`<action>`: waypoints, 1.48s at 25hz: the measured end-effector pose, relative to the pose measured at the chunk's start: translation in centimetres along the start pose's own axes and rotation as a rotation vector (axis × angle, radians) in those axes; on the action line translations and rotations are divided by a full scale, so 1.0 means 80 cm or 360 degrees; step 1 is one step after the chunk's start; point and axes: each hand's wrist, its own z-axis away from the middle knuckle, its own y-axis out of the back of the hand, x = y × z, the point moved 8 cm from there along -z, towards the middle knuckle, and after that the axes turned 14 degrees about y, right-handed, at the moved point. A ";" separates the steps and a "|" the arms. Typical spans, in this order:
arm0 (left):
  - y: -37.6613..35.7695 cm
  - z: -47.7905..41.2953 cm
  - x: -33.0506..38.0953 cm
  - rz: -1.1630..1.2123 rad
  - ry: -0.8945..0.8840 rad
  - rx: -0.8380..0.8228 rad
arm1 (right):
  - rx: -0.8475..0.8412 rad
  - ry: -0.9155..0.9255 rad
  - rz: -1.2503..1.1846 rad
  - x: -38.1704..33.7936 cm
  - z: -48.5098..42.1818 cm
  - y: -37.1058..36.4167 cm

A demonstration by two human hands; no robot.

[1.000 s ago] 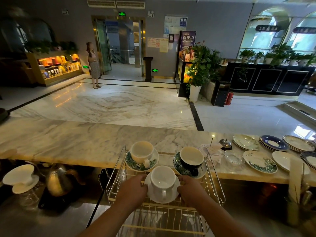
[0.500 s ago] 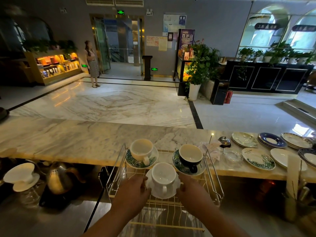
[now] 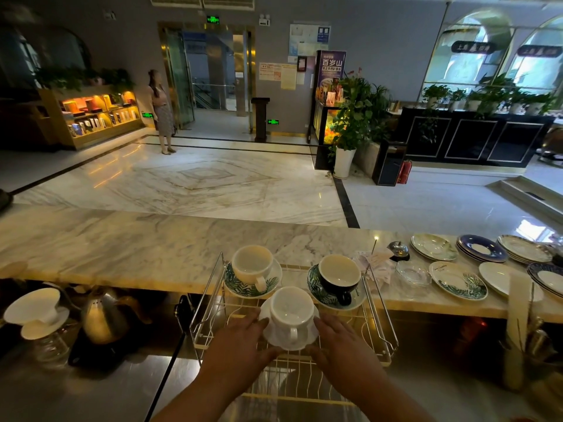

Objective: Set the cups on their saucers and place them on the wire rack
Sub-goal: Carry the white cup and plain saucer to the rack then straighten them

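As left hand (image 3: 240, 342) and right hand (image 3: 339, 341) flank the saucer (image 3: 272, 338), grips apart, the cup (image 3: 291, 310) stands upright, handle toward the wearer.

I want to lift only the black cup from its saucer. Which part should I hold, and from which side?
Probably its handle: the black cup stands upright on the leaf-patterned saucer, and the handle points toward the person, slightly right. Come from the near side with the right hand, passing right of the front white cup.

Three cups (image 3: 251, 263) (image 3: 338, 277) (image 3: 291, 306) on three saucers (image 3: 243, 290) (image 3: 316, 289) (image 3: 274, 337)
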 end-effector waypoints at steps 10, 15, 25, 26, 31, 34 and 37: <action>0.044 -0.026 -0.018 0.0071 0.0080 0.0048 | 0.0420 -0.0107 -0.0180 0.013 0.013 0.066; 0.072 -0.068 -0.032 0.0377 0.0637 0.0111 | 0.0805 -0.0585 -0.0483 0.076 0.004 0.115; 0.049 -0.107 -0.009 0.0189 0.0660 0.0108 | 0.0566 -0.0712 -0.0410 0.089 -0.020 0.084; 0.048 -0.108 -0.009 0.0178 0.0653 0.0110 | 0.0556 -0.0714 -0.0422 0.091 -0.020 0.082; 0.054 -0.108 -0.013 0.0129 0.0635 0.0130 | 0.0579 -0.0699 -0.0435 0.089 -0.021 0.081; 0.060 -0.103 -0.019 0.0122 0.0609 0.0154 | 0.0594 -0.0677 -0.0426 0.083 -0.023 0.081; 0.063 -0.101 -0.029 0.0146 0.0579 0.0159 | 0.0600 -0.0648 -0.0439 0.078 -0.027 0.080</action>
